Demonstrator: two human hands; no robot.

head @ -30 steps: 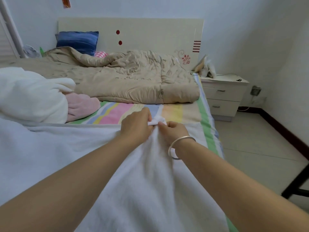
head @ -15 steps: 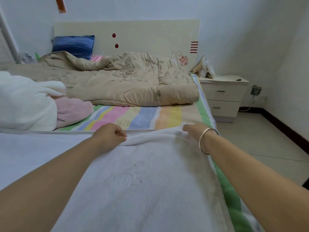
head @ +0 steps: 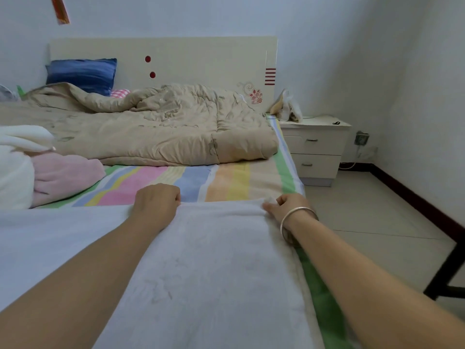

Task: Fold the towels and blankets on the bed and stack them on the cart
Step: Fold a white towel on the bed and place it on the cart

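A large white towel [head: 214, 268] lies spread flat over the near part of the striped bed [head: 226, 180]. My left hand [head: 156, 200] grips its far edge near the middle. My right hand [head: 281, 207], with a silver bangle on the wrist, pinches the far right corner by the bed's side. A heap of white cloth [head: 15, 157] and a pink towel [head: 63, 175] lie bunched at the left. A tan quilt [head: 156, 127] is rumpled across the head of the bed.
A blue pillow [head: 80, 74] leans on the cream headboard [head: 191, 59]. A white nightstand [head: 314, 147] with cloth on top stands right of the bed. Tiled floor runs along the right, with a dark metal frame leg [head: 445, 270] at the lower right.
My hands were together at the middle of the towel's far edge. They have moved apart along that edge, the right one out to the corner, and the towel now lies flatter.
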